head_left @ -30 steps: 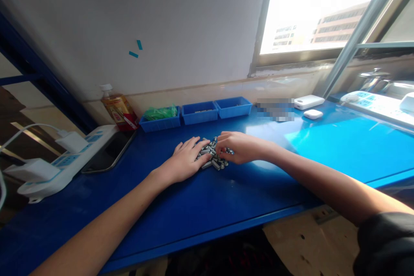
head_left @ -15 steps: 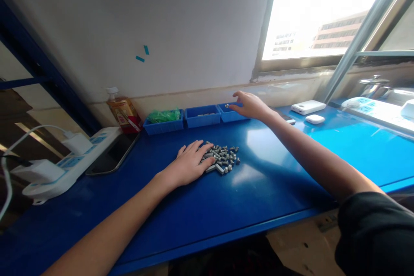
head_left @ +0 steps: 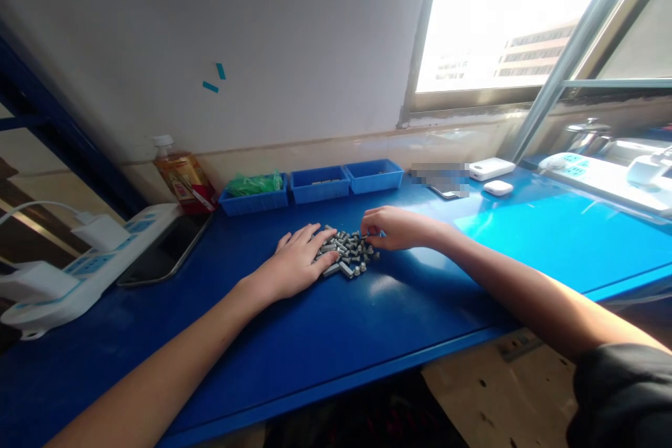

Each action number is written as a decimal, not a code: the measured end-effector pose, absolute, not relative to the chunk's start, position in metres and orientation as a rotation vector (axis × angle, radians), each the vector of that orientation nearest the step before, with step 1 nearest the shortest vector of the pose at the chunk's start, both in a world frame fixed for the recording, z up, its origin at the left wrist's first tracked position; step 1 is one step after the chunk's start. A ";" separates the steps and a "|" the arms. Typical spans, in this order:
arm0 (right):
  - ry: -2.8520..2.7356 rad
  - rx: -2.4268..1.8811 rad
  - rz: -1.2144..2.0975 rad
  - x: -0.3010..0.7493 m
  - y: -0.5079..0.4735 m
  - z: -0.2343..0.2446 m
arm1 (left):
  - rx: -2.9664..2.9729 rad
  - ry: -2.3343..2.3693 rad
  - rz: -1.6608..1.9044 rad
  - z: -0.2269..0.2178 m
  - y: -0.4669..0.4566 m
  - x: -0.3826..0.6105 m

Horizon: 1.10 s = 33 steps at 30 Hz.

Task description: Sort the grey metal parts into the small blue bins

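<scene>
A heap of small grey metal screws (head_left: 349, 253) lies on the blue table (head_left: 367, 322). My left hand (head_left: 291, 264) rests flat on the table with its fingers spread, touching the left side of the heap. My right hand (head_left: 396, 227) is at the heap's right edge, its fingers curled and pinched together over the screws; what they hold is too small to make out. Behind the heap three blue trays stand in a row by the wall: the left tray (head_left: 252, 203) holds green bags, the middle tray (head_left: 320, 190) and the right tray (head_left: 375, 183) hold a few small parts.
A bottle of amber liquid (head_left: 183, 178), a dark tablet (head_left: 160, 259) and a white power strip (head_left: 78, 269) with chargers lie at the left. Two white boxes (head_left: 491, 169) and another power strip (head_left: 593, 171) sit at the right under the window.
My right hand went from the heap out to the right tray with a small part, then came back to the heap's right edge. The left hand stayed on the heap.
</scene>
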State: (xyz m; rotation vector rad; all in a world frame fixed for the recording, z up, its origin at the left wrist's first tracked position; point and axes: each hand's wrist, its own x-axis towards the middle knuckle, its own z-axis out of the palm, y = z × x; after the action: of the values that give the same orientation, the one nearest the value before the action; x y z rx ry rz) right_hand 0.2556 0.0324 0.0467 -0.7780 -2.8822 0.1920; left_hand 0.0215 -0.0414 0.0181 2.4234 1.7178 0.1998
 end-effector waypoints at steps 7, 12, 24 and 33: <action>-2.364 -0.996 -0.245 0.247 0.075 0.084 | 2.385 1.708 0.221 0.021 -0.043 0.021; -2.443 -1.009 -0.200 0.242 0.082 0.093 | 2.390 1.707 0.219 0.021 -0.044 0.021; -2.795 -0.642 0.269 0.238 0.048 0.036 | 2.407 1.722 0.211 0.021 -0.043 0.022; -2.690 -0.602 0.214 0.237 0.059 0.038 | 2.414 1.702 0.230 0.021 -0.043 0.020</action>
State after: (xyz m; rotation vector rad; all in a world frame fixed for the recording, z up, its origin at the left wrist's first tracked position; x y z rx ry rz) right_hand 0.2370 0.0588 0.0376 -0.6019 -2.6902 0.2143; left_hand 0.0204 -0.0431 0.0206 2.4135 1.7024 0.2298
